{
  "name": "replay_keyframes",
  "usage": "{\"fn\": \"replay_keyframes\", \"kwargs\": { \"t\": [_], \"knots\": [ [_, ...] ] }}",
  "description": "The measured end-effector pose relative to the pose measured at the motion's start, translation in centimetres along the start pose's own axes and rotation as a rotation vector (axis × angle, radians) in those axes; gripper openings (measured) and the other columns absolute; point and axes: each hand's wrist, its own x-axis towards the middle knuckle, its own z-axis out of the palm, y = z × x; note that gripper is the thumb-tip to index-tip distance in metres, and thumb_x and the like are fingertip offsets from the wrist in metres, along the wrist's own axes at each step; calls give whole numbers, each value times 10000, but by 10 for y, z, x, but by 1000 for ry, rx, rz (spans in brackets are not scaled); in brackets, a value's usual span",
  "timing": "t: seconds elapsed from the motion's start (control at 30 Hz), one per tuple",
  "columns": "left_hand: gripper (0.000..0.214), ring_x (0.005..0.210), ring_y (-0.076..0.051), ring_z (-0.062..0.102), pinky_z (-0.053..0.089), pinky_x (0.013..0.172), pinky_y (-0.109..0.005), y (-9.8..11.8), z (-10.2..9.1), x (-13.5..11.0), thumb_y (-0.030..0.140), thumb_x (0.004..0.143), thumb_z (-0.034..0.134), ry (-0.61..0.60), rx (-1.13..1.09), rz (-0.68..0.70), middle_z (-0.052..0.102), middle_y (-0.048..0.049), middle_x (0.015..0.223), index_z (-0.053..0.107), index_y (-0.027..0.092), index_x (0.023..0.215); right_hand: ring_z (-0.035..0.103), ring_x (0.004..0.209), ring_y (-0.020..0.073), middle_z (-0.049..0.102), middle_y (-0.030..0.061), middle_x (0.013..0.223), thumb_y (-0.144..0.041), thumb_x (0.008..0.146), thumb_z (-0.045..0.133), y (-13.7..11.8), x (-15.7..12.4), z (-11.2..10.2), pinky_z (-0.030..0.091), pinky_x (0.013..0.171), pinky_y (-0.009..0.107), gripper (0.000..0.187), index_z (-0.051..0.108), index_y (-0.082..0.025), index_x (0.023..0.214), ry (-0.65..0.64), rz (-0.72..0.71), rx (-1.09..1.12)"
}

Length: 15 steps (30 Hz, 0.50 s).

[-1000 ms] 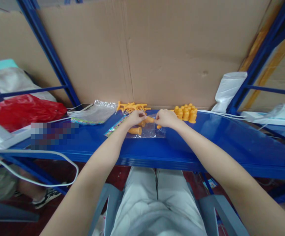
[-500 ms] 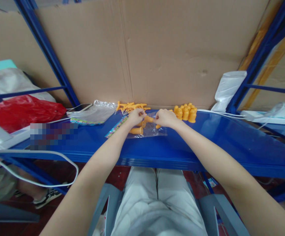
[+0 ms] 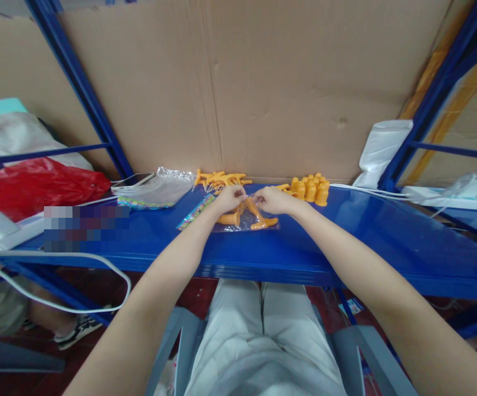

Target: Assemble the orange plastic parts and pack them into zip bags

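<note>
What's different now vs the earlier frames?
The right hand has moved left, narrowing the gap to the left hand. An orange forked piece now shows more fully below the right hand, over the clear bag. Can't tell if either grip changed. Unchanged: upright orange cylinders, orange pile.

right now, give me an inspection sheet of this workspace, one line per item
Surface: blue tabletop, glossy
Job's things: orange pieces in or on a clear bag, cannot tell which; forked orange pile behind; orange cylinders grouped at right
Clutter: red bag at far left; white packet at back right
Hands: left hand and right hand at the orange pieces, exact grip unclear
Cables: white cable looping at front left
Surroundings: cardboard behind; another person's shoe at lower left
</note>
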Motion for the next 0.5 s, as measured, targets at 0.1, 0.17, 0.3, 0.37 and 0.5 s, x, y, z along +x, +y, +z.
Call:
{"fn": "replay_keyframes", "kwargs": {
  "t": [0.1,0.17,0.3,0.37,0.5],
  "knots": [
    [153,632,-139,532,437,669,-283,-2,1,0,135,769,611,-36,6,15,566,13,616,550,176,635,661,792,157,754,98,921,-44,821,508,2,0,3,418,697,224,309,762,-112,982,-14,7,-11],
    [137,639,-142,535,437,674,-285,-2,1,1,143,768,602,-33,10,22,576,11,624,552,180,646,663,781,169,752,104,898,-84,838,513,2,0,4,411,676,236,266,762,-120,924,-2,24,-51],
    [132,662,-153,548,438,700,-298,-2,1,0,151,772,616,14,22,-3,600,0,652,555,180,659,665,762,201,742,125,842,-214,870,544,-1,-1,3,402,656,265,237,762,-138,815,32,84,-152],
    [132,671,-154,554,441,711,-300,-1,0,0,147,778,619,31,20,1,610,-3,664,559,179,665,656,725,196,734,118,796,-295,873,580,-4,-2,2,404,647,267,252,764,-139,802,-19,84,-165],
    [138,655,-148,550,448,708,-302,1,0,-1,122,782,617,32,26,6,610,-3,658,562,170,665,635,672,174,718,84,732,-391,843,653,-7,-3,1,405,620,255,285,762,-133,792,-175,80,-165]
  ]
}}
